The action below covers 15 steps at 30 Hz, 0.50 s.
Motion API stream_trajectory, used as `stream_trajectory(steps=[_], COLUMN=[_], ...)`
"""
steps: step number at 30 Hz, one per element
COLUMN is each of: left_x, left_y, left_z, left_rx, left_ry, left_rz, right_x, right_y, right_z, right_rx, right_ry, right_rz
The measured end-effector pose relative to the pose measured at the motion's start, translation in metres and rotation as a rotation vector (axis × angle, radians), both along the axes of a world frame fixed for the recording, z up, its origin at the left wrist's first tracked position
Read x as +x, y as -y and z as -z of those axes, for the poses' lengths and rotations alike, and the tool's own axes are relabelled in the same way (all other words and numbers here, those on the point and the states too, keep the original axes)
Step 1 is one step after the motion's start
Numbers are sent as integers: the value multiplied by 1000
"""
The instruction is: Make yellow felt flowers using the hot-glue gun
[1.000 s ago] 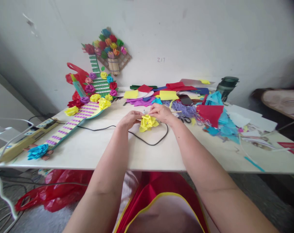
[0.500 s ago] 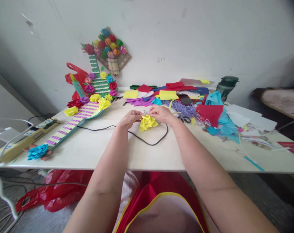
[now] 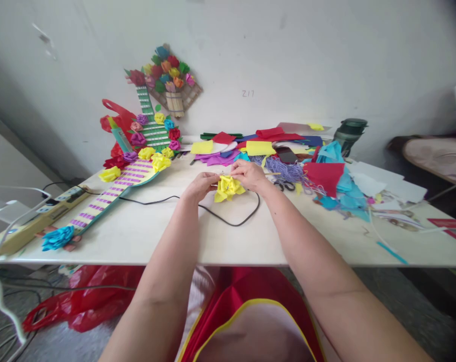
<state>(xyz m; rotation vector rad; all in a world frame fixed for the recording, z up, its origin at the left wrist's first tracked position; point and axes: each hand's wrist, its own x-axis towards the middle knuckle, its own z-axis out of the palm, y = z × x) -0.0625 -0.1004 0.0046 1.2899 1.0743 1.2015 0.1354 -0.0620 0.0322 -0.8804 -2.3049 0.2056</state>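
Note:
A yellow paper flower (image 3: 228, 189) is held up between my hands over the middle of the table. My left hand (image 3: 202, 186) pinches its left edge with closed fingers. From the upper right, my right hand (image 3: 247, 174) closes its fingertips on the flower's petals. A thin wooden stick (image 3: 273, 174) pokes out to the right behind my right hand; whether that hand grips it, I cannot tell. The back of the flower is hidden. A black cord (image 3: 228, 221) loops across the white table (image 3: 243, 246) below the flower.
On the left lies a guitar-shaped craft (image 3: 118, 183) with paper flowers, beside a power strip (image 3: 58, 206). Coloured paper sheets (image 3: 260, 148), purple shreds (image 3: 286, 170), scissors (image 3: 284, 186) and blue scraps (image 3: 352, 196) lie behind and right. A dark bottle (image 3: 348, 136) stands at the back right.
The flower has turned slightly, its petals now more spread toward me. Both hands keep nearly the same place, with small finger shifts. A small whitish tip above the flower is no longer visible.

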Motion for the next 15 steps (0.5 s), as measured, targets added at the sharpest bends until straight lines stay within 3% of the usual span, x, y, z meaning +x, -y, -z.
stream_trajectory(steps=[15], left_x=[5], left_y=[6], left_z=[-10], left_rx=[43], left_ry=[-55], left_rz=[-87], right_x=[2], right_y=[-2], right_z=[1], right_rx=[-88], right_ry=[25], right_rz=[-17])
